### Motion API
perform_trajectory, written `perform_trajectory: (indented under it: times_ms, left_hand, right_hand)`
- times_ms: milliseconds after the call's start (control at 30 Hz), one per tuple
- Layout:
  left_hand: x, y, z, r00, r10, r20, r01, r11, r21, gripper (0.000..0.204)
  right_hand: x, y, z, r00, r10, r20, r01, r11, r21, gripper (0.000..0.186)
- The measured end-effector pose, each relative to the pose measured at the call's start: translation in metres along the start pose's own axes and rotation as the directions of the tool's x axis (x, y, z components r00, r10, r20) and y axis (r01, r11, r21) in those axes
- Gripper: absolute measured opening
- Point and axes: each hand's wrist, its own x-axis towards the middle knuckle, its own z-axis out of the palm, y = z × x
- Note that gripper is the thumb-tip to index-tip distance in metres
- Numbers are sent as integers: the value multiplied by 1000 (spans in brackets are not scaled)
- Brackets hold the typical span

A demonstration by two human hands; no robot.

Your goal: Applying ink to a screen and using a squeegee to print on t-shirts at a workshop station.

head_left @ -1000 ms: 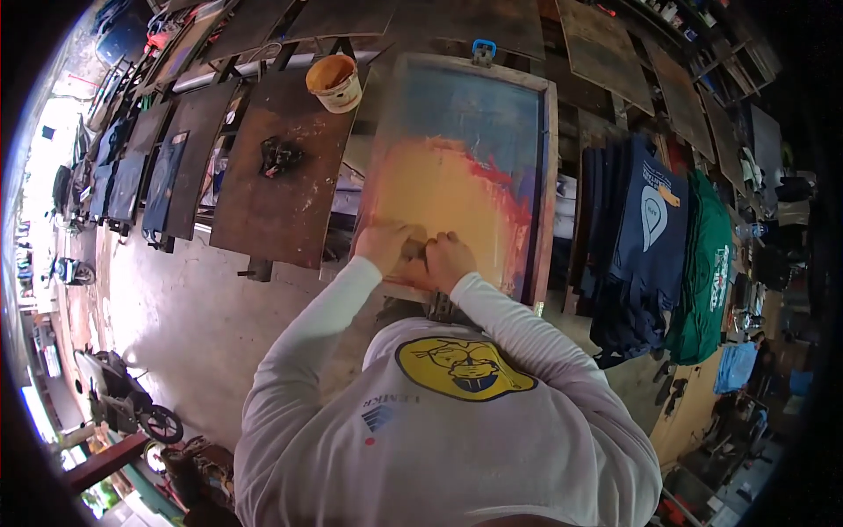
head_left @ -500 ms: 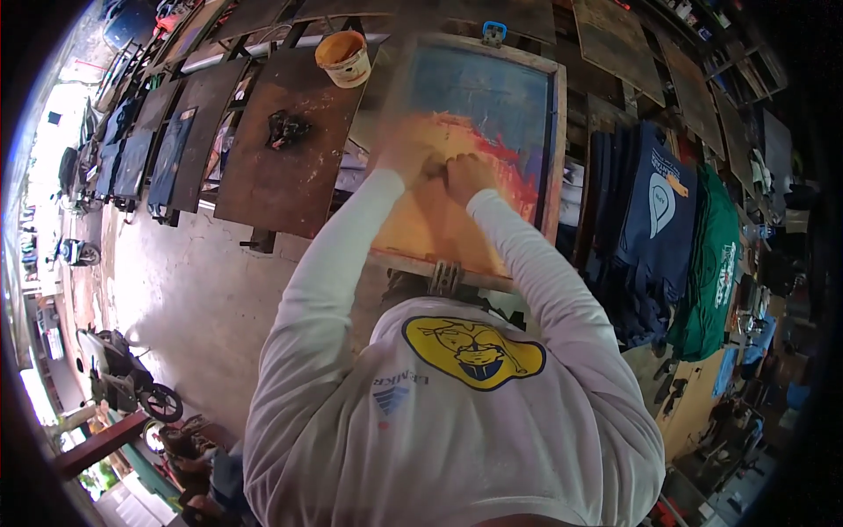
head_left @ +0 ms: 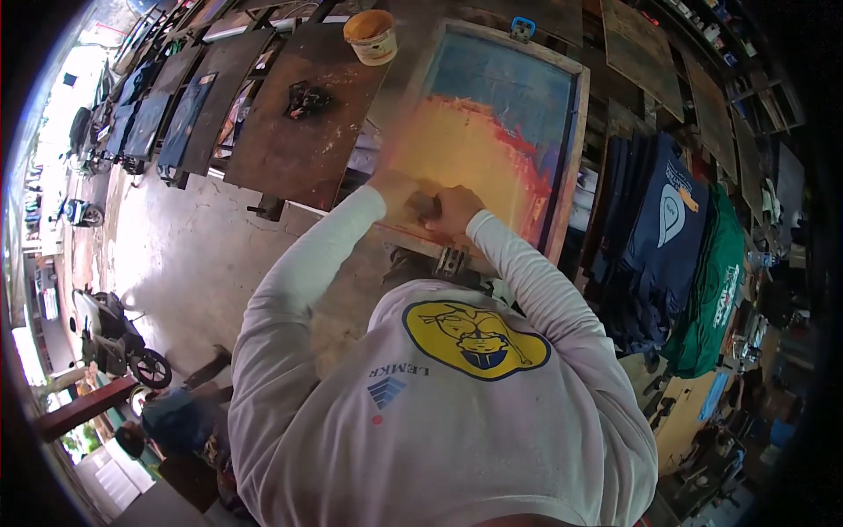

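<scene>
A wooden-framed printing screen (head_left: 575, 114) lies before me, its mesh blue at the far end and smeared orange-yellow with red edges nearer. At its near end my left hand (head_left: 397, 193) and my right hand (head_left: 455, 211) are close together, fingers curled down. Both grip a squeegee, of which only a dark bit (head_left: 425, 207) shows between them; the hands hide its blade. A metal hinge clamp (head_left: 451, 262) holds the near rail of the frame. On the far rail sits a blue-handled clip (head_left: 522, 29).
Left of the screen is a brown board (head_left: 263, 114) with a crumpled black plastic bag (head_left: 307, 100) and a paint-stained white bucket (head_left: 371, 39). To the right hang navy printed shirts (head_left: 663, 228) and green ones (head_left: 709, 281). A motorcycle (head_left: 114, 334) stands at left; another person (head_left: 176, 417) is at lower left.
Both hands have pulled back toward me along the screen, from mid-mesh to near the hinge clamp, still gripping the squeegee. The view has shifted slightly. The person at lower left has moved.
</scene>
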Motion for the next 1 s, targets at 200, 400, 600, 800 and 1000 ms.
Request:
perform_trajectory:
  times_ms: [200, 400, 600, 800, 1000]
  left_hand:
    - [30, -19, 13, 993, -19, -120, 11, 998, -65, 41]
    - [37, -18, 5, 983, -138, -125, 86, 931, -354, 46]
    - [49, -25, 5, 938, -233, -257, 117, 910, -398, 45]
    - [58, -34, 13, 938, -180, -298, 65, 932, -357, 39]
    - [70, -29, 13, 840, -146, -523, 110, 989, -99, 37]
  right_hand:
    - [13, 21, -12, 982, 113, -149, -121, 992, -44, 48]
    - [12, 19, -22, 1000, -5, -15, 4, 998, -65, 46]
    - [16, 17, -37, 998, 57, 1, -57, 998, -41, 44]
    - [16, 13, -35, 951, 137, -276, -181, 973, -142, 31]
    - [22, 27, -22, 941, 60, -333, -168, 937, -305, 21]
